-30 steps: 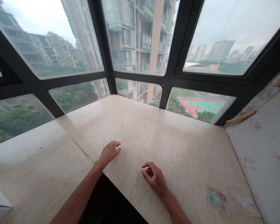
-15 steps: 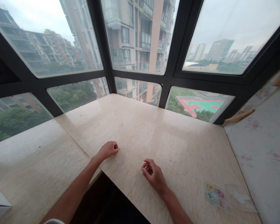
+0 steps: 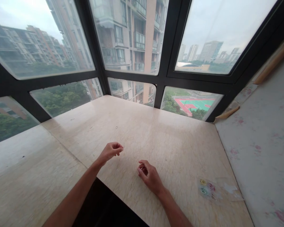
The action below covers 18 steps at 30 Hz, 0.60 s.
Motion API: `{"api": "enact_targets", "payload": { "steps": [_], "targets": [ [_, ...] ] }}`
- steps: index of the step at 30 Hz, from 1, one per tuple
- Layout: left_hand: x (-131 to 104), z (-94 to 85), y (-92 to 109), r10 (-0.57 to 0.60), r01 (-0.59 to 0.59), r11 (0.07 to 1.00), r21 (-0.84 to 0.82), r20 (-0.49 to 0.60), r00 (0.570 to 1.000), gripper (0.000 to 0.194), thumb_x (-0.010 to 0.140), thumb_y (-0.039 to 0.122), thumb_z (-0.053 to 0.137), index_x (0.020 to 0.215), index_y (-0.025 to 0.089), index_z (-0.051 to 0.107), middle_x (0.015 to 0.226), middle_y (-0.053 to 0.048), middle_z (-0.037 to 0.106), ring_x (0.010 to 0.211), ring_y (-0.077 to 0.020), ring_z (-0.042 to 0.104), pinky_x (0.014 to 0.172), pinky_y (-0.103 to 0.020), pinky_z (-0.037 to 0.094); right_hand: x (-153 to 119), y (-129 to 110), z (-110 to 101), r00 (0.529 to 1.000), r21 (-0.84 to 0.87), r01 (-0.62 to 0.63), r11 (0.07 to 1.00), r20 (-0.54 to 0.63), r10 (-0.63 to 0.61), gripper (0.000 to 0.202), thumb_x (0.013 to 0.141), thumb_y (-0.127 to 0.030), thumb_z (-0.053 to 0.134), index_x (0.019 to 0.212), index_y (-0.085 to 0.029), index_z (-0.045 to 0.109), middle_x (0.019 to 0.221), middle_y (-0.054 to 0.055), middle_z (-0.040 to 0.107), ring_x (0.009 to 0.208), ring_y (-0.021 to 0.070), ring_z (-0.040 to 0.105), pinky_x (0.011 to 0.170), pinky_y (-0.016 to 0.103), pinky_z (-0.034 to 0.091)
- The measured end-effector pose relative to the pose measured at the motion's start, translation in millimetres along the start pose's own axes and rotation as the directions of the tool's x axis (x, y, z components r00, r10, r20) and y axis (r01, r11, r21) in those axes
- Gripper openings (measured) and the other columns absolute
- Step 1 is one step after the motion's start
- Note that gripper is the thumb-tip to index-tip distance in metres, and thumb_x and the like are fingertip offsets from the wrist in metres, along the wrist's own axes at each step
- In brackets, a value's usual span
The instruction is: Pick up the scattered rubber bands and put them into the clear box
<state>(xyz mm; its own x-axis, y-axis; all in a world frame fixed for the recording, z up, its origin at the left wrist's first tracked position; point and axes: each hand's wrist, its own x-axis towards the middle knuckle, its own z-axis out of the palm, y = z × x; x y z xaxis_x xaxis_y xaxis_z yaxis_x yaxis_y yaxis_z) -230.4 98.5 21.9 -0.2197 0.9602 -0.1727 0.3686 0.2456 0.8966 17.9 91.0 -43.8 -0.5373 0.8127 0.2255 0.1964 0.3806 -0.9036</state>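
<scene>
My left hand (image 3: 111, 150) is just over the marble-patterned tabletop (image 3: 180, 142), its thumb and fingertips pinching a small thin ring (image 3: 124, 147). The ring sticks out past the fingertips; its material is too small to tell. My right hand (image 3: 150, 176) rests a little to the right and nearer me. Its fingers are loosely curled, with a gap between thumb and forefinger, and I see nothing clear held in it. Beyond my left hand, a similar small ring (image 3: 116, 127) lies flat on the tabletop.
At the right lies a clear plastic bag (image 3: 207, 190) with yellow, pink and green rings. A small dark speck (image 3: 23, 156) is at the left. Dark-framed windows (image 3: 132, 77) border the far side, and a floral-papered wall (image 3: 257, 151) the right. A dark gap (image 3: 109, 205) opens below the front edge.
My left hand has moved slightly right and turned, so the ring now shows more clearly. My right hand keeps its curled shape. The whole view has shifted, with the scene sliding left.
</scene>
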Motion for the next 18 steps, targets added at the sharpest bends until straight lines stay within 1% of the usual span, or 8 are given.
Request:
{"api": "enact_targets", "payload": {
  "steps": [3,6,8,11,13,14,16,18],
  "targets": [
    [-2,20.2,19,0.059,-0.054,0.989,-0.140,0.029,0.998,0.025,0.065,0.037,0.070,0.072,0.015,0.062,0.057,0.001,0.057,0.050,-0.0091,0.050,0.047,-0.020,0.037,1,-2,-1,1.000,-0.032,0.001,0.999,-0.003,-0.002,0.025,0.086,-0.020,0.050,0.110,-0.018,0.054,0.086,0.004,0.067,0.068,0.0118,0.063,0.067,0.024,0.050],
    [-3,44.2,42,0.116,-0.095,0.960,-0.263,0.068,0.991,0.029,0.063,0.038,0.074,0.077,0.015,0.063,0.058,0.001,0.058,0.049,-0.0085,0.048,0.046,-0.020,0.038,3,-3,-2,1.000,-0.076,0.016,0.997,-0.007,-0.017,0.026,0.085,-0.018,0.050,0.110,-0.017,0.055,0.083,0.003,0.067,0.068,0.0117,0.062,0.067,0.024,0.049],
    [-6,63.7,59,0.151,-0.114,0.948,-0.297,0.104,0.983,0.032,0.063,0.038,0.074,0.082,0.015,0.065,0.061,0.000,0.059,0.049,-0.0084,0.048,0.047,-0.021,0.039,4,-3,-3,0.999,-0.104,0.032,0.994,-0.008,-0.033,0.027,0.084,-0.016,0.050,0.111,-0.017,0.055,0.081,0.001,0.067,0.066,0.0111,0.060,0.066,0.023,0.047],
    [-12,100.7,85,0.198,-0.139,0.953,-0.269,0.203,0.959,0.031,0.067,0.040,0.071,0.084,0.015,0.067,0.071,-0.003,0.064,0.053,-0.0089,0.050,0.049,-0.021,0.042,4,-3,-4,0.999,-0.159,0.032,0.987,0.011,-0.030,0.023,0.083,-0.015,0.050,0.105,-0.016,0.057,0.078,0.001,0.066,0.063,0.0111,0.059,0.063,0.023,0.046],
    [-19,130.7,102,0.237,-0.165,0.954,-0.249,0.293,0.926,0.028,0.070,0.039,0.069,0.083,0.014,0.068,0.074,-0.004,0.065,0.057,-0.0097,0.052,0.052,-0.021,0.043,4,-3,-5,1.000,-0.218,0.003,0.976,0.024,0.003,0.014,0.082,-0.015,0.051,0.093,-0.016,0.061,0.074,0.002,0.064,0.064,0.0133,0.058,0.061,0.025,0.045],
    [-23,146.8,109,0.258,-0.179,0.953,-0.245,0.341,0.904,0.027,0.071,0.038,0.067,0.083,0.014,0.067,0.073,-0.004,0.064,0.059,-0.0101,0.053,0.053,-0.021,0.044,4,-3,-5,1.000,-0.237,-0.006,0.971,0.028,0.013,0.014,0.082,-0.015,0.052,0.091,-0.015,0.062,0.074,0.003,0.064,0.066,0.0147,0.059,0.062,0.026,0.046],
    [-31,179.8,121,0.301,-0.218,0.948,-0.232,0.431,0.851,0.024,0.073,0.036,0.065,0.083,0.014,0.067,0.070,-0.003,0.063,0.059,-0.0104,0.053,0.053,-0.020,0.042,4,-2,-6,0.999,-0.230,-0.009,0.973,0.029,0.016,0.020,0.083,-0.014,0.051,0.100,-0.016,0.062,0.081,0.004,0.065,0.073,0.0157,0.061,0.066,0.026,0.047],
    [-40,211.3,131,0.357,-0.301,0.934,-0.192,0.499,0.790,0.020,0.076,0.033,0.063,0.082,0.015,0.068,0.068,-0.002,0.063,0.058,-0.0099,0.052,0.052,-0.020,0.040,5,-1,-7,0.999,-0.190,0.008,0.982,0.042,0.000,0.029,0.084,-0.014,0.050,0.112,-0.018,0.059,0.090,0.003,0.067,0.078,0.0142,0.062,0.070,0.023,0.048]
  ]
}}
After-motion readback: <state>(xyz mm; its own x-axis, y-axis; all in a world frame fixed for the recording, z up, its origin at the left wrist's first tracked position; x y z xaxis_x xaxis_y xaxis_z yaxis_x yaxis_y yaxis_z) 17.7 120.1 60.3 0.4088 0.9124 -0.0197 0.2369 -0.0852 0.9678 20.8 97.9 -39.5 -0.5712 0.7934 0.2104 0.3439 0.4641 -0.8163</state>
